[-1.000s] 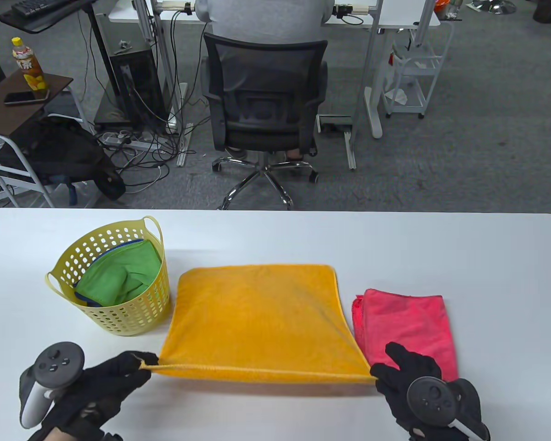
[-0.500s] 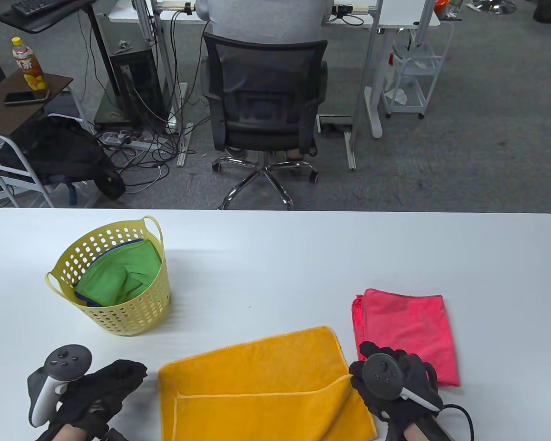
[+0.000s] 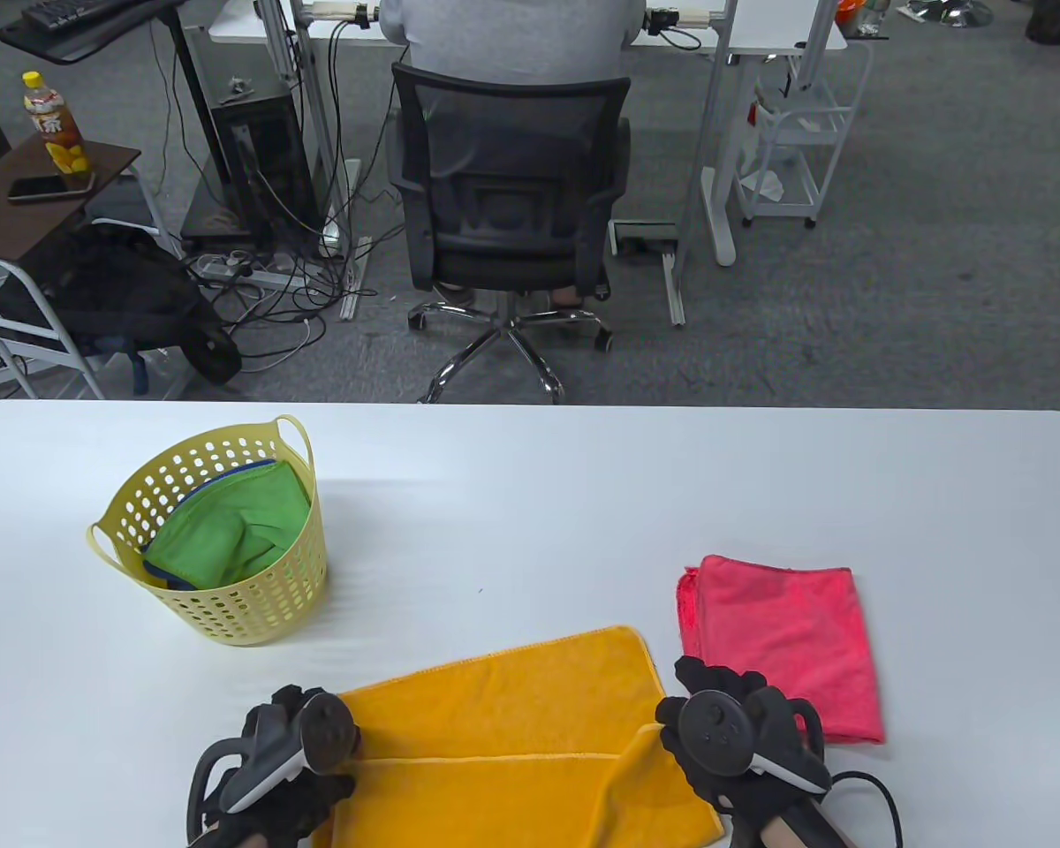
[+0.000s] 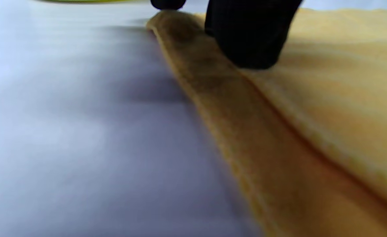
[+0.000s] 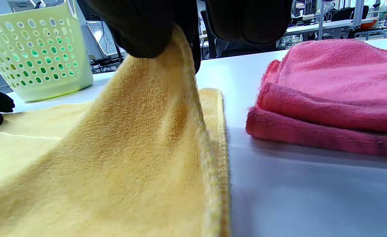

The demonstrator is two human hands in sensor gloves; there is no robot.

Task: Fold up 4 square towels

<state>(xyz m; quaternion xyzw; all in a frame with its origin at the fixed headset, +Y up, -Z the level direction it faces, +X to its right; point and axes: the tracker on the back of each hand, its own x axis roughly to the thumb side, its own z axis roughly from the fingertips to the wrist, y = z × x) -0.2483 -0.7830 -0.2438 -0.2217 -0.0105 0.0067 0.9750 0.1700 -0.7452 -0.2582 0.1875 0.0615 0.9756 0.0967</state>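
An orange towel (image 3: pixel 512 707) lies at the table's front middle, its near part folded over itself. My left hand (image 3: pixel 269 715) rests on the towel's left edge; in the left wrist view a fingertip (image 4: pixel 246 39) presses on the orange towel (image 4: pixel 311 115). My right hand (image 3: pixel 671 720) pinches the upper layer's right corner and holds it a little above the table. The right wrist view shows that pinch (image 5: pixel 186 36) on the raised orange towel (image 5: pixel 131 138). A folded pink towel (image 3: pixel 782 645) lies just right of the orange one and also shows in the right wrist view (image 5: pixel 338 92).
A yellow perforated basket (image 3: pixel 256 601) with a green towel (image 3: pixel 230 534) in it stands at the left; the basket also shows in the right wrist view (image 5: pixel 38 49). The white table (image 3: pixel 583 495) stretches behind the towels. An office chair and desks stand beyond the far edge.
The spread orange towel was pulled toward me and its near part folded over. My left hand let go, then moved right onto the towel's left edge. My right hand keeps its corner.
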